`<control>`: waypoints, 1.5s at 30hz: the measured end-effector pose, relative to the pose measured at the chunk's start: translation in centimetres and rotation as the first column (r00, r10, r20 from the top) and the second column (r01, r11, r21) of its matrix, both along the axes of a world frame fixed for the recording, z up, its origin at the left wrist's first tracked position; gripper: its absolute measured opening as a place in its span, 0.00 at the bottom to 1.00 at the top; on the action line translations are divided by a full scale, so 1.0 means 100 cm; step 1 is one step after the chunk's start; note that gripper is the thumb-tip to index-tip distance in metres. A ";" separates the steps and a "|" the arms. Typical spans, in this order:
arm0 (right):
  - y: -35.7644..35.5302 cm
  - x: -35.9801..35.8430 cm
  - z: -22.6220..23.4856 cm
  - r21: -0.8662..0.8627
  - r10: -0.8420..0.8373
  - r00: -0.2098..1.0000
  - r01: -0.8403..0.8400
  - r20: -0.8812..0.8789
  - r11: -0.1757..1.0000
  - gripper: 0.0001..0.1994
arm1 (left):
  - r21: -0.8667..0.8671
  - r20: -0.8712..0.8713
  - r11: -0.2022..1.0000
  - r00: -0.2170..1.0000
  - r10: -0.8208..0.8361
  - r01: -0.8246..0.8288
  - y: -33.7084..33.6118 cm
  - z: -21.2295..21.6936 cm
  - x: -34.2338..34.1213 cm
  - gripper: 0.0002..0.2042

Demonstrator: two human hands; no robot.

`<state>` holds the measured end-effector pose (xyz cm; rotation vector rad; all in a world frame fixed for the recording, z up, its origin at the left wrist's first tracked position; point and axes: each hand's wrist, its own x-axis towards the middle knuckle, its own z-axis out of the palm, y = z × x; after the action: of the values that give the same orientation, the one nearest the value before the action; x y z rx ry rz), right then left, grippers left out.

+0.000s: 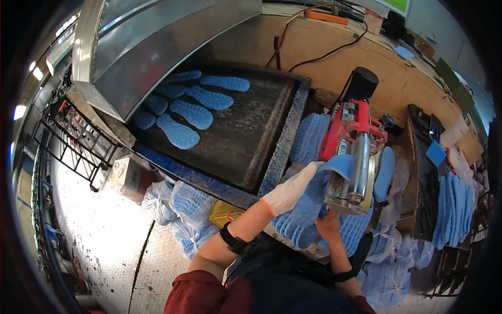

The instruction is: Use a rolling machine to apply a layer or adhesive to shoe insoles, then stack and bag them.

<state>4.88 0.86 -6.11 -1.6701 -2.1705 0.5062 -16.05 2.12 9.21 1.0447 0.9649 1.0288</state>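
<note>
— What could go wrong there, at your left hand (293,193)?

— My gloved fingertips are near the metal roller (360,167). Holding on too long could let it catch them along with the curved blue insole (341,165). An uneven push might also send the insole in crooked.

— How open is that hand?

— Fingers long and close together, touching the insole's left end. My thumb doesn't show clearly, so I can't tell if I'm pinching it.

— And the right hand (328,226)?

— Low, by the bottom of the red machine (334,137), beside stacked insoles (356,227). Its fingers are partly hidden; I can't tell whether they're spread or closed on anything.

— Where is that insole, then?

— At the roller, beyond the right edge of the dark belt (240,141). Other insoles (178,132) lie toward the belt's left edge, beside the metal hood (151,57).
</note>
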 end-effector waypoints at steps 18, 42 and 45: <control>0.001 0.090 0.056 -0.477 -0.444 0.336 -0.018 -0.831 0.879 0.15 | -0.409 0.507 0.547 0.316 0.802 -0.731 0.007 -0.030 -0.107 0.22; 0.038 0.106 0.134 0.638 -0.105 0.986 0.164 -0.130 0.752 0.26 | 0.620 -0.028 0.734 0.927 0.374 -0.278 -0.009 0.041 0.047 0.31; 0.042 0.099 0.143 0.646 -0.033 0.996 0.079 -0.084 0.760 0.26 | 0.499 0.182 0.824 0.963 0.201 -0.267 -0.001 0.044 0.055 0.33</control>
<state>14.79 5.03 8.17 -1.2863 -1.9139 -0.2088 -10.52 2.03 13.56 1.3057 0.7372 1.6028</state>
